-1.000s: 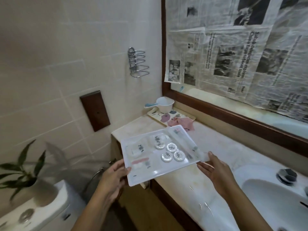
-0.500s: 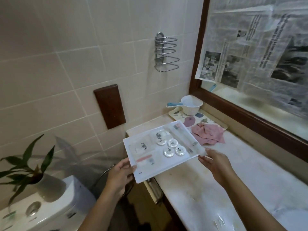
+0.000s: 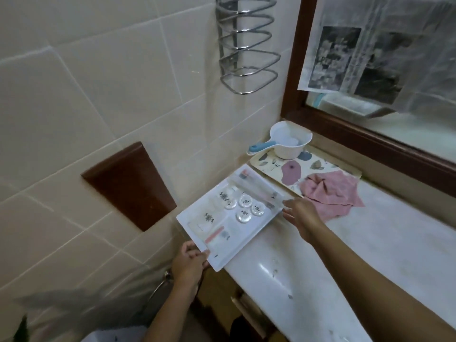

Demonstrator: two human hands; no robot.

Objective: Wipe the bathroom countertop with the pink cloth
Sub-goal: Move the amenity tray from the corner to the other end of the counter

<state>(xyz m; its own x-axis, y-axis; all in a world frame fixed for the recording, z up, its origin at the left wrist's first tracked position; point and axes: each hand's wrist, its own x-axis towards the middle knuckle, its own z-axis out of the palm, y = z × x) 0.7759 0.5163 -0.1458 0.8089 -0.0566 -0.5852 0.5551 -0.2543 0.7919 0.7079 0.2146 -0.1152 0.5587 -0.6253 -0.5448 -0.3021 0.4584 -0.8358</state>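
Note:
A crumpled pink cloth [image 3: 332,195] lies on the pale marble countertop [image 3: 357,255], partly over a flowered tray [image 3: 276,164]. I hold a white tray of toiletries [image 3: 229,218] at the counter's left end, close to the tiled wall. My left hand [image 3: 188,264] grips its near corner, off the counter's edge. My right hand [image 3: 299,213] holds its right edge, just left of the pink cloth. Small round packets and wrapped items lie in the white tray.
A white scoop with a blue handle [image 3: 287,141] stands on the flowered tray. A wood-framed mirror [image 3: 370,139] covered with newspaper runs behind the counter. A chrome wire rack [image 3: 244,45] and a brown wall plate [image 3: 130,183] hang on the tiles.
The white tray has moved away from me toward the counter's left end by the wall, both hands still on it. The view has swung left and down.

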